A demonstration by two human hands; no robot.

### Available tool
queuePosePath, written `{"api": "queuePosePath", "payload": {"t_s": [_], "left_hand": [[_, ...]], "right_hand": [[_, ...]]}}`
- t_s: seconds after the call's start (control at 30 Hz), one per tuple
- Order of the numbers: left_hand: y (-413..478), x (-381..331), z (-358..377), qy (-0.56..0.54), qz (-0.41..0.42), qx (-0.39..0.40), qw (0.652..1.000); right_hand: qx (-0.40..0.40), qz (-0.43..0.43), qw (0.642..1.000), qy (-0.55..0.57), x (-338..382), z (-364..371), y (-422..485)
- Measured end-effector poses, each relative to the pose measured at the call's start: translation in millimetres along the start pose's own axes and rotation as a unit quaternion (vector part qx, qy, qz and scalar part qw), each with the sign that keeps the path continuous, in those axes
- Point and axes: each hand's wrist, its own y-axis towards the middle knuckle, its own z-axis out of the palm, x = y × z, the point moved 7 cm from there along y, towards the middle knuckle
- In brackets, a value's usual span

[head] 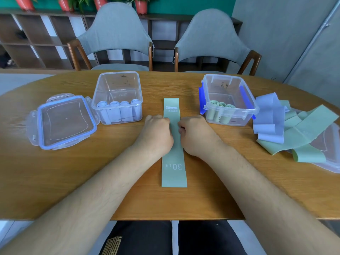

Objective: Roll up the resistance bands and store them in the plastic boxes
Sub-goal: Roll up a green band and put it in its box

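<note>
A green resistance band point(174, 170) marked "30 LB" lies flat and lengthwise in the middle of the table. My left hand point(157, 134) and my right hand point(195, 134) sit at its two long edges about midway, fingers curled and pinching the band. A clear plastic box point(117, 83) at the back left holds several rolled pale blue bands point(117, 109). At the back right, a clear box with blue clips point(225, 83) holds rolled green bands point(220, 108).
A clear lid with a blue seal point(64, 120) lies left of the left box. On the right, a heap of loose blue and green bands point(287, 126) covers another lid point(329, 144). Two grey chairs point(117, 34) stand behind the wooden table point(55, 181).
</note>
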Motion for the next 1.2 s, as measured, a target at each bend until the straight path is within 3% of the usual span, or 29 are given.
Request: {"api": "queuePosePath", "payload": {"t_s": [0.1, 0.2, 0.33, 0.5, 0.6, 0.83, 1.2], "left_hand": [[-10.0, -2.7, 1.4, 0.021, 0.012, 0.001, 1.000], [-17.1, -7.4, 1.4, 0.002, 0.030, 0.016, 0.999], [-21.2, -4.5, -2.2, -0.002, 0.016, 0.016, 1.000], [-27.4, -3.7, -3.2, -0.036, 0.007, 0.021, 0.999], [-33.4, 0.8, -5.9, -0.028, -0.004, 0.008, 1.000], [-43.1, 7.1, -11.5, -0.118, -0.048, 0.008, 0.992], [-52.0, 11.5, -14.4, -0.159, -0.074, 0.027, 0.984]], "right_hand": [[0.000, 0.014, 1.000, -0.003, -3.2, 7.4, -7.6], [0.001, 0.004, 0.999, 0.054, -0.1, 10.0, -13.3], [-0.030, 0.051, 0.989, 0.138, -4.4, -1.9, -21.6], [-0.014, 0.076, 0.979, 0.187, 0.6, -2.1, -30.9], [-0.054, 0.101, 0.970, 0.214, -4.0, -1.0, -37.6], [-0.071, 0.141, 0.936, 0.315, -7.3, 4.4, -44.7], [-0.091, 0.159, 0.917, 0.355, -9.3, 4.7, -53.4]]}}
